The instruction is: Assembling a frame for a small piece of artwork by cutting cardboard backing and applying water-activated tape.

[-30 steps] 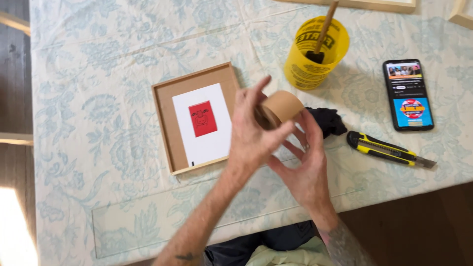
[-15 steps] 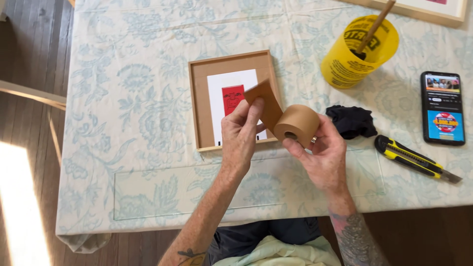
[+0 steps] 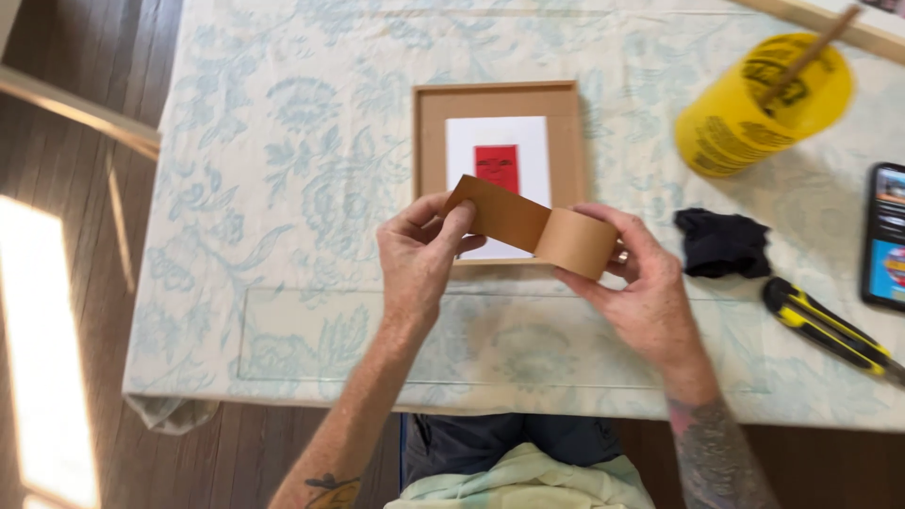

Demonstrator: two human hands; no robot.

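Compared with half a second ago, the free strip of brown paper tape (image 3: pixel 498 211) is longer: the left hand (image 3: pixel 419 254) has drawn its end farther from the roll of brown tape (image 3: pixel 577 242), and both hands now sit lower over the picture frame (image 3: pixel 497 94). The strip is being paid out; it is not yet cut or stuck down.

Left hand: fingers (image 3: pixel 455 220) pinch the loose end of the strip, thumb beneath, forefinger on top. The strip is flat, matte and kraft-coloured, with a square-cut end. It runs taut and slightly downward from these fingers to the roll.

Beneath and beyond both sets of fingers lies the frame, face down on the worktop (image 3: pixel 283 188). It has a pale wooden rim and a brown backing board. A white card (image 3: pixel 528 141) with a red rectangle (image 3: pixel 497 168) rests on the board.

Nearer the person than the fingers, a clear rectangular sheet (image 3: pixel 311 330), glass or acrylic, lies flat on the pale blue floral tablecloth; only its edges show.

Right hand (image 3: pixel 646 283): fingers are clenched around the roll, a short cylinder, held above the frame's near edge.

Right of those fingers: a crumpled black cloth (image 3: pixel 724 242), soft and matte; a yellow-and-black utility knife (image 3: pixel 830 330); a yellow plastic tub (image 3: pixel 759 104) holding a wooden stick (image 3: pixel 815 52), blurred; a smartphone (image 3: pixel 888 236) at the edge, screen lit.
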